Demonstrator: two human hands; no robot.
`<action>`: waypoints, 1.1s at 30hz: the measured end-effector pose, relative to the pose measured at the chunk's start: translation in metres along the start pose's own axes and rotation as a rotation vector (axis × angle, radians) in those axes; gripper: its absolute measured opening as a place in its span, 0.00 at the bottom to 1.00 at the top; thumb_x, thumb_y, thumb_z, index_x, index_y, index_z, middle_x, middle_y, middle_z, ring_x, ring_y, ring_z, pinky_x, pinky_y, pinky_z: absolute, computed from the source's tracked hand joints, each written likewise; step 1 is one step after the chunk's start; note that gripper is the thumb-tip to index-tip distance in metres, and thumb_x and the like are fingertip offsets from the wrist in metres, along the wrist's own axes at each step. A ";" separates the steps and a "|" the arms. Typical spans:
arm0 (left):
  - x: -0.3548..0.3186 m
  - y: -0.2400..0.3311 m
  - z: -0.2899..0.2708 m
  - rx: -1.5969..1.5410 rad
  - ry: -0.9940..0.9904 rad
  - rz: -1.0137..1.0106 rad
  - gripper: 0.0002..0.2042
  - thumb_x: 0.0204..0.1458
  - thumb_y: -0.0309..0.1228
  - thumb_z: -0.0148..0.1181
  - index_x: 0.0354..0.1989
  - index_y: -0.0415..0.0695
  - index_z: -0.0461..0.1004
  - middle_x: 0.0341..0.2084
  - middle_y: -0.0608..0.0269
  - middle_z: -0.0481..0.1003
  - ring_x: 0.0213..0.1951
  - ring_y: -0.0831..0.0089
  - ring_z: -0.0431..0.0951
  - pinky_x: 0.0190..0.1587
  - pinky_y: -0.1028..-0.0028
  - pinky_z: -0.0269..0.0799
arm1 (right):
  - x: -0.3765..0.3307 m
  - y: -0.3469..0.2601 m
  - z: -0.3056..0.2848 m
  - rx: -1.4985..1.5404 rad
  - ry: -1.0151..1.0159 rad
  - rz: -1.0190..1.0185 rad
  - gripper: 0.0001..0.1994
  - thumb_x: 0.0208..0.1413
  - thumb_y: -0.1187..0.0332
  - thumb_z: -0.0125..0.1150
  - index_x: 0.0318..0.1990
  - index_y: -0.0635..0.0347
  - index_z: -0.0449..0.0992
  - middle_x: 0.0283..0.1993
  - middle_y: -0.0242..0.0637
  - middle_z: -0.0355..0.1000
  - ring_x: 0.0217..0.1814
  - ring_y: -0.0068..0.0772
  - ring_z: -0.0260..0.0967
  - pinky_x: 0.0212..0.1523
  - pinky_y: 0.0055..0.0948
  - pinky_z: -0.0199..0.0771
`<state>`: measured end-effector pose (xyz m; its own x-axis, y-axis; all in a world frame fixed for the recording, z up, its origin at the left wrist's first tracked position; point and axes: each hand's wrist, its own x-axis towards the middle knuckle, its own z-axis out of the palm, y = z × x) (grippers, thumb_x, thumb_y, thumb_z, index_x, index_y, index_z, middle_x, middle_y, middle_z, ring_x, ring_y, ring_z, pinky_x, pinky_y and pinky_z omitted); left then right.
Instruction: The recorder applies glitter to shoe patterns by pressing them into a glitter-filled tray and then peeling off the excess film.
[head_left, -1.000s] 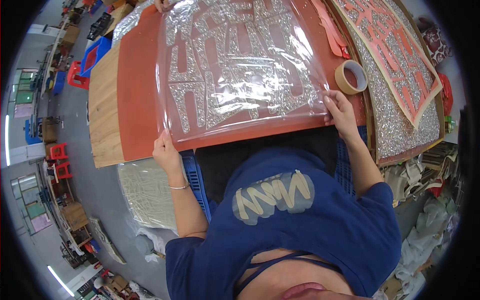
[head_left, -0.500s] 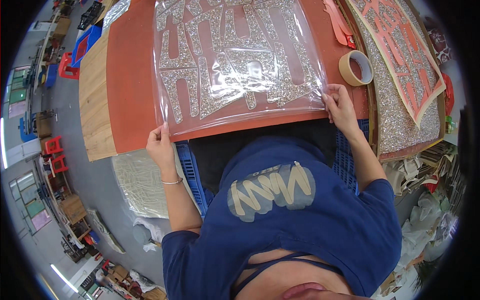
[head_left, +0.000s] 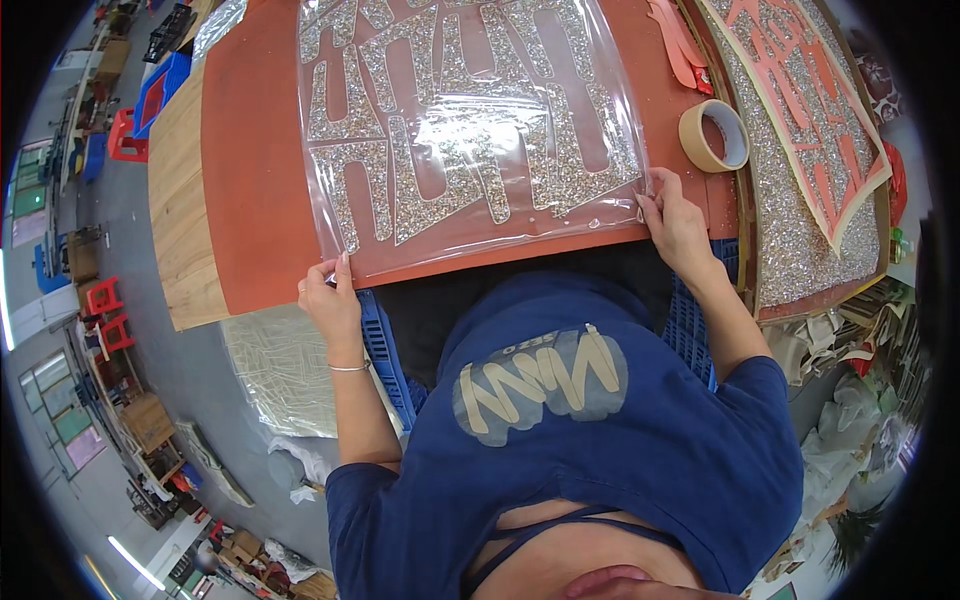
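A clear plastic sheet (head_left: pixel 470 245) lies over the red tabletop (head_left: pixel 255 180), with several glittery silver cut-out pieces (head_left: pixel 430 200) showing on it or through it. My left hand (head_left: pixel 330 295) pinches the sheet's near left corner between thumb and fingers, at the table's front edge. At the near right corner, my right hand (head_left: pixel 680 220) grips the sheet in the same way. The film looks fairly flat, with bright glare across its middle.
A roll of tan tape (head_left: pixel 700 150) stands right of the sheet, near coral strips (head_left: pixel 675 45). Farther right, a glittery panel (head_left: pixel 810 260) carries a cream-edged sheet with coral shapes. Blue plastic crates (head_left: pixel 385 350) sit below the table edge. A wooden board (head_left: pixel 180 200) borders the left.
The sheet has shifted slightly left and toward me at its left side. My left hand has moved a little down and right, my right hand slightly left. Both keep their hold.
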<state>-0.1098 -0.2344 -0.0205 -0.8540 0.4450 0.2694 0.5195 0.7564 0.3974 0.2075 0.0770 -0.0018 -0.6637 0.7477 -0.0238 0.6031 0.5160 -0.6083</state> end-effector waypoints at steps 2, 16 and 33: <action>0.001 0.001 -0.003 -0.028 -0.060 -0.088 0.13 0.49 0.37 0.65 0.32 0.39 0.75 0.22 0.59 0.74 0.31 0.64 0.72 0.37 0.65 0.67 | 0.001 0.002 0.001 -0.189 -0.013 -0.055 0.17 0.58 0.68 0.55 0.52 0.63 0.62 0.25 0.46 0.71 0.27 0.52 0.72 0.26 0.43 0.70; -0.020 0.001 -0.039 0.547 -0.278 0.593 0.19 0.49 0.25 0.52 0.52 0.35 0.69 0.54 0.53 0.69 0.60 0.50 0.63 0.65 0.39 0.34 | -0.043 0.006 -0.020 -0.431 -0.160 -0.601 0.27 0.40 0.80 0.53 0.54 0.65 0.69 0.60 0.44 0.63 0.64 0.48 0.59 0.67 0.52 0.50; -0.001 0.039 -0.018 0.253 -0.387 0.155 0.38 0.52 0.50 0.55 0.58 0.24 0.57 0.64 0.33 0.48 0.67 0.44 0.46 0.65 0.43 0.36 | -0.028 -0.043 -0.002 -0.498 -0.350 -0.414 0.42 0.51 0.47 0.58 0.62 0.75 0.55 0.68 0.61 0.47 0.73 0.57 0.40 0.70 0.51 0.38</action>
<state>-0.0882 -0.2144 0.0104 -0.7392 0.6712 -0.0560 0.6598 0.7383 0.1398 0.2011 0.0350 0.0263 -0.9329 0.3162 -0.1725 0.3466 0.9182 -0.1919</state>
